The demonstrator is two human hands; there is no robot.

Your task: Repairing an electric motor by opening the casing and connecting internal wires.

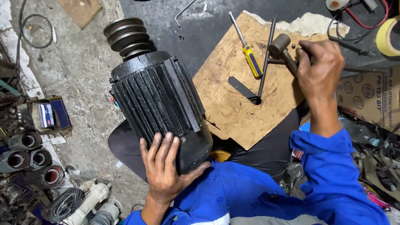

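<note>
A black finned electric motor (156, 93) lies tilted across my lap, its grooved pulley (127, 36) pointing up and away. My left hand (164, 164) lies flat on the motor's near end, fingers spread over the fins. My right hand (318, 66) is closed around the handle of a hammer (280, 45), whose round head rests on a sheet of cardboard (233, 104). On that cardboard lie a yellow-and-blue screwdriver (251, 58), a thin dark rod (266, 58) and a flat black metal strip (241, 88).
Several stator cores (31, 156) and a small box (48, 114) sit at the left on the concrete floor. A cable coil (62, 204) lies lower left. A roll of tape (387, 37), wires and a cardboard box (366, 96) crowd the right.
</note>
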